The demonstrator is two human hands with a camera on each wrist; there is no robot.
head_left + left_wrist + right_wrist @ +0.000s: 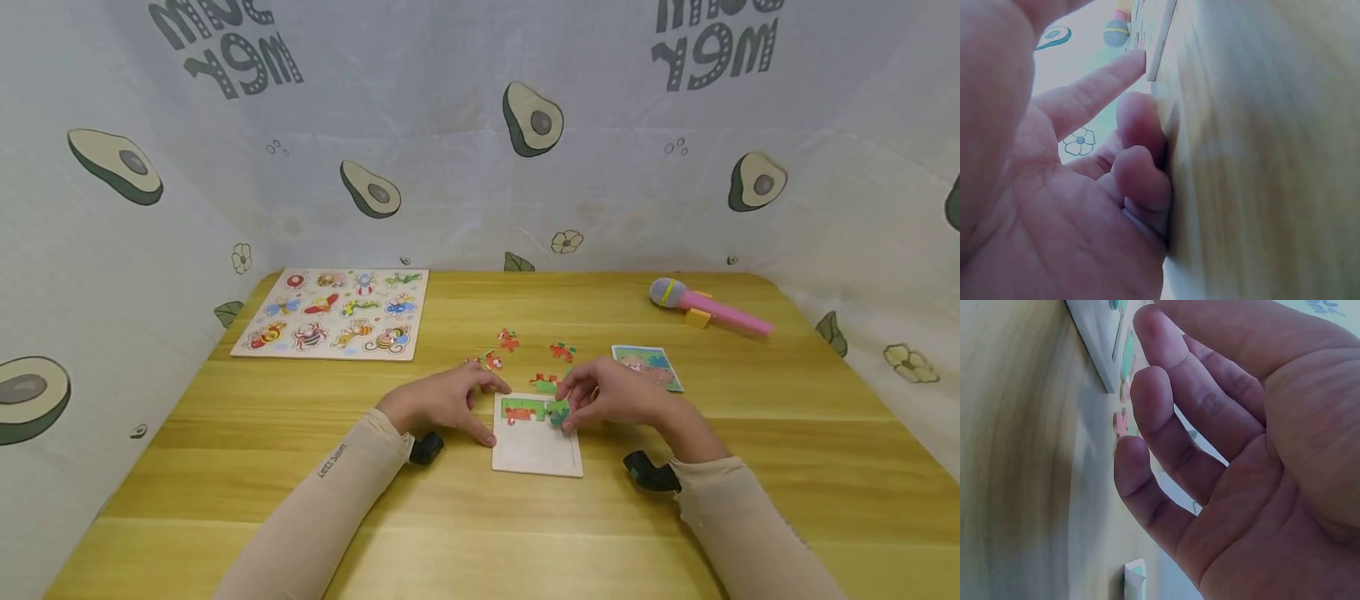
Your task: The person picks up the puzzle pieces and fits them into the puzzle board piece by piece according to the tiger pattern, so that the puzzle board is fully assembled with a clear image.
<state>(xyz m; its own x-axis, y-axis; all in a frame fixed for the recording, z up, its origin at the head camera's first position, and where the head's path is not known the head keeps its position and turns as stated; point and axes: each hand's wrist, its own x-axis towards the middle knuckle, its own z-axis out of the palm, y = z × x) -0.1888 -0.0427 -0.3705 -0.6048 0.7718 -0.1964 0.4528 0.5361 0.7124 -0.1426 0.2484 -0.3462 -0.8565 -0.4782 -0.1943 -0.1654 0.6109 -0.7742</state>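
A small white puzzle tray (536, 454) lies on the table in front of me. Along its upper part sits a green and red puzzle piece (522, 409). My left hand (442, 402) rests at the tray's left side, thumb at the left edge and index fingertip by the top corner. In the left wrist view the index finger (1100, 87) reaches straight to the tray's edge, other fingers bent against the tabletop. My right hand (618, 396) pinches a green puzzle piece (557, 413) over the tray's upper right corner. The right wrist view hides that pinch behind the fingers.
Loose puzzle pieces lie beyond the tray, among them a red one (507, 338) and another (562, 351). A picture card (652, 367) lies right of them. An insect pegboard (337, 312) is at the back left; a pink toy microphone (720, 312) rests at the back right.
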